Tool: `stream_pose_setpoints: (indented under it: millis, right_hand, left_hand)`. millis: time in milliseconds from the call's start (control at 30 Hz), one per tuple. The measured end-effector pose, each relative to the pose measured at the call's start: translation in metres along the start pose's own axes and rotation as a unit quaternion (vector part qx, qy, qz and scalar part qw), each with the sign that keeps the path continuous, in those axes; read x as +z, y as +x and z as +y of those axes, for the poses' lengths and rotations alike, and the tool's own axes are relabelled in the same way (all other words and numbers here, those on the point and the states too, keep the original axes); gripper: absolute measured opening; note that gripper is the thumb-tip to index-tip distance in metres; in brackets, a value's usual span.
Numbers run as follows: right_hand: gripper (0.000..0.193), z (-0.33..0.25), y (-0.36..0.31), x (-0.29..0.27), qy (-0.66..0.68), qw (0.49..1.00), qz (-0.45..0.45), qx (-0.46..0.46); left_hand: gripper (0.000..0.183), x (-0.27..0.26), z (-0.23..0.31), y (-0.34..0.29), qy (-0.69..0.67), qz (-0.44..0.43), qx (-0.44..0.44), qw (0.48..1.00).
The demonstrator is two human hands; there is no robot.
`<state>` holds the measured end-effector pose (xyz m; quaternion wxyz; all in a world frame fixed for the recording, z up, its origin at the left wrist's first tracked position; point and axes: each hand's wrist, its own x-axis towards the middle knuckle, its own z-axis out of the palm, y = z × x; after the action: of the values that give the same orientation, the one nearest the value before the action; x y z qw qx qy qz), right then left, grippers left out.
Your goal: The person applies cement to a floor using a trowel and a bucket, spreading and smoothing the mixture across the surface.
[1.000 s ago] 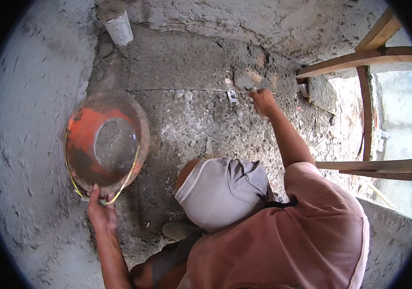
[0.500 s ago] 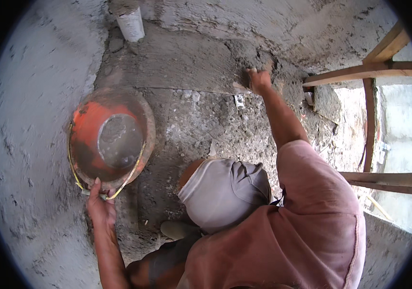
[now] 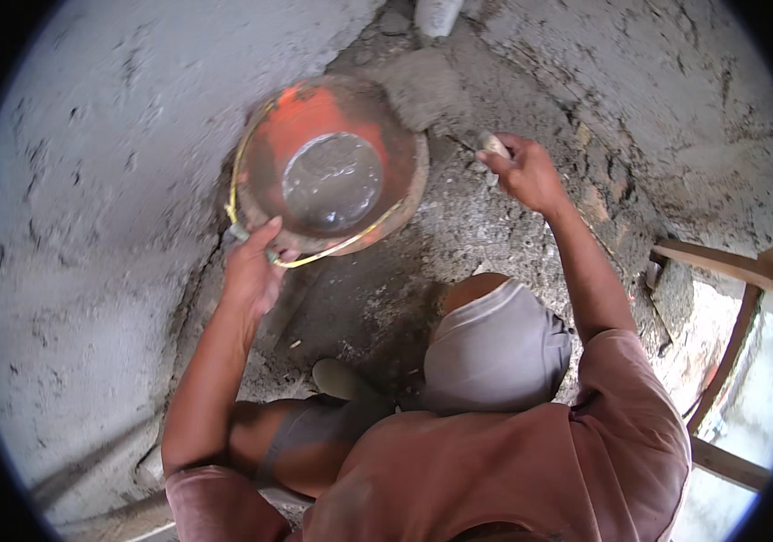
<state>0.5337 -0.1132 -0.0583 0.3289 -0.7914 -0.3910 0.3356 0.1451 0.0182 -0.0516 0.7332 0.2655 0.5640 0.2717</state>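
Note:
My left hand (image 3: 255,271) is closed on the grip of the yellow rope handle of an orange bucket (image 3: 300,113), at its near rim. The bucket is smeared with grey mortar inside and tilts so that its mouth shows. Wet, shiny grey mix (image 3: 332,181) lies in the bottom. My right hand (image 3: 526,172) is wrapped round the pale handle of a trowel (image 3: 495,144). Its blade points left, at the bucket's far right rim, and looks coated with grey mortar; motion blurs its outline. I cannot tell whether the blade touches the rim.
A rough grey wall (image 3: 124,181) rises close on the left, another (image 3: 666,108) at the far right. A white pipe (image 3: 438,16) stands up in the far corner. Wooden beams (image 3: 721,262) frame a bright opening at the right. Rubble covers the floor beside my knee.
My right hand has swung from the floor's far right edge back toward the bucket, bringing the trowel to its rim. My left hand keeps hold of the bucket. The view has turned left.

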Motion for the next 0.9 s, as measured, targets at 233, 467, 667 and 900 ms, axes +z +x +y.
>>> stream_pose_setpoints:
  millis: [233,467,667,900]
  right_hand:
    - [0.034,-0.078,0.018,0.039,-0.405,0.898,-0.018,-0.171]
    - [0.041,0.096,-0.073,-0.048,0.088,0.962,0.128,0.224]
    - [0.036,0.27,-0.195,-0.097,-0.125,0.925,0.151,0.326]
    - [0.026,0.393,-0.15,-0.159,-0.386,0.884,0.149,0.216]
  left_hand:
    - [0.035,-0.011,-0.001,0.001,-0.016,0.019,-0.016,1.0]
    - [0.033,-0.01,-0.011,0.015,-0.006,-0.01,-0.014,1.0]
    - [0.025,-0.027,-0.014,0.017,0.007,0.035,-0.017,0.999]
    - [0.023,-0.023,-0.011,0.016,0.041,0.058,-0.014,0.997]
